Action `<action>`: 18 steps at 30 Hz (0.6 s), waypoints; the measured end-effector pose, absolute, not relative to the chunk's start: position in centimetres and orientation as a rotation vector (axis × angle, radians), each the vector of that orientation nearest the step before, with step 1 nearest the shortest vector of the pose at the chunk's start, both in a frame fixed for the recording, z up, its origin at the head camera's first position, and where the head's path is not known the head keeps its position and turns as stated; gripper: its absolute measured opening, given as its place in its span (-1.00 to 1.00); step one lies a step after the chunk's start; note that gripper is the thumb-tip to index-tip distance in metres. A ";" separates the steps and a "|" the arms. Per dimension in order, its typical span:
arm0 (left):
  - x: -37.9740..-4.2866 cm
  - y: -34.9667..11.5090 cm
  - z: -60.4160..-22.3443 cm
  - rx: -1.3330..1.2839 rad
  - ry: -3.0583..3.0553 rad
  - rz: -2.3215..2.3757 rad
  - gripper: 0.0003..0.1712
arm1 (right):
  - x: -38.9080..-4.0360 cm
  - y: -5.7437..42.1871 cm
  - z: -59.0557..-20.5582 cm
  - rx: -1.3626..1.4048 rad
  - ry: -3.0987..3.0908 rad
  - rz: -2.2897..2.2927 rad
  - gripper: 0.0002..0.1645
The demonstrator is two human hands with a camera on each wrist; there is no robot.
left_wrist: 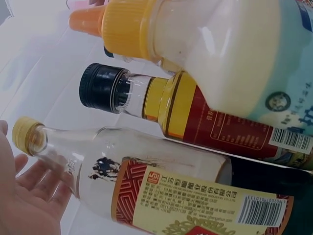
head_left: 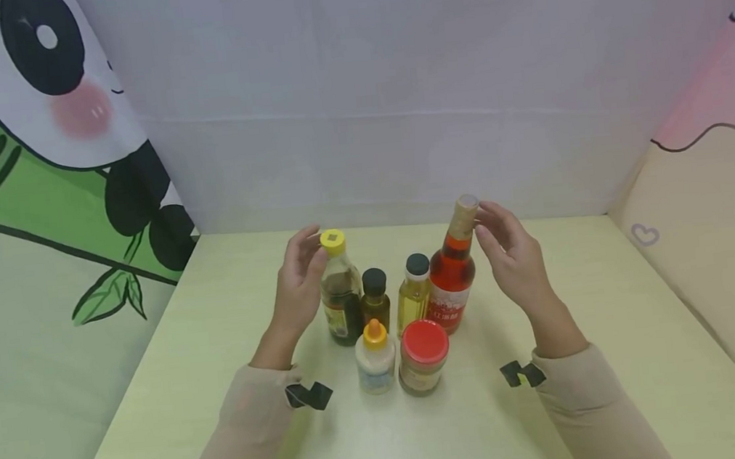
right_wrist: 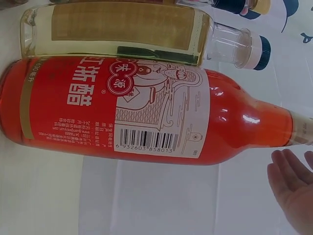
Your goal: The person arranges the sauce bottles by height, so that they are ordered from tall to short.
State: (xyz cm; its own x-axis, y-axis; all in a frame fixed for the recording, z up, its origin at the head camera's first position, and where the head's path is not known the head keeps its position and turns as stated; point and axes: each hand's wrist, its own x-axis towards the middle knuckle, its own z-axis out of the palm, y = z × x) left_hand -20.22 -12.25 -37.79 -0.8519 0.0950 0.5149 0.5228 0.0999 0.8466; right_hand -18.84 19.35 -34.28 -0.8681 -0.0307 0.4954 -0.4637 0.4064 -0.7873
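Observation:
Beside a clear bottle (head_left: 342, 294) with a yellow cap and dark liquid, my left hand (head_left: 296, 283) has its fingers spread loosely near the neck. Those fingertips pass behind the glass in the left wrist view; whether they touch it I cannot tell. On the other side, my right hand (head_left: 520, 263) is held close to the neck of a tall red vinegar bottle (right_wrist: 161, 112), fingers slightly bent and not wrapped around it. Between these two stand a small black-capped bottle (left_wrist: 195, 105) and a bottle of pale yellow liquid (head_left: 412, 295) with a dark green cap.
In front stand a squeeze bottle (head_left: 375, 363) with an orange nozzle and a red-lidded jar (head_left: 424, 356). The bottles stand close together on a pale yellow table (head_left: 181, 421). A white sheet (head_left: 383, 111) hangs behind, with printed cloth at both sides.

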 end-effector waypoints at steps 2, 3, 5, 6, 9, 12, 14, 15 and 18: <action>-20.2 -12.0 -37.6 -0.618 -2.059 -1.807 -0.49 | -18.9 19.3 -34.1 0.418 -2.251 1.486 -0.51; -20.2 -11.9 -37.6 -0.623 -2.060 -1.804 -0.49 | -18.9 19.2 -34.0 0.418 -2.243 1.502 -0.51; -20.2 -11.8 -37.7 -0.633 -2.055 -1.804 -0.50 | -19.0 19.1 -34.0 0.415 -2.231 1.532 -0.51; -20.3 -11.7 -37.7 -0.638 -2.053 -1.802 -0.51 | -19.1 19.0 -34.0 0.419 -2.217 1.550 -0.52; -20.4 -11.5 -37.8 -0.655 -2.048 -1.794 -0.53 | -19.4 18.8 -33.9 0.432 -2.172 1.603 -0.53; -20.4 -11.2 -37.7 -0.659 -2.043 -1.776 -0.54 | -19.7 18.4 -33.9 0.438 -2.125 1.645 -0.54; -20.5 -11.1 -37.6 -0.653 -2.040 -1.762 -0.55 | -19.9 18.1 -33.8 0.435 -2.101 1.652 -0.54; -20.5 -11.0 -37.5 -0.648 -2.039 -1.756 -0.55 | -20.0 18.0 -33.8 0.436 -2.088 1.657 -0.54; -20.6 -10.8 -37.5 -0.631 -2.036 -1.753 -0.57 | -20.4 17.6 -33.8 0.463 -2.035 1.696 -0.54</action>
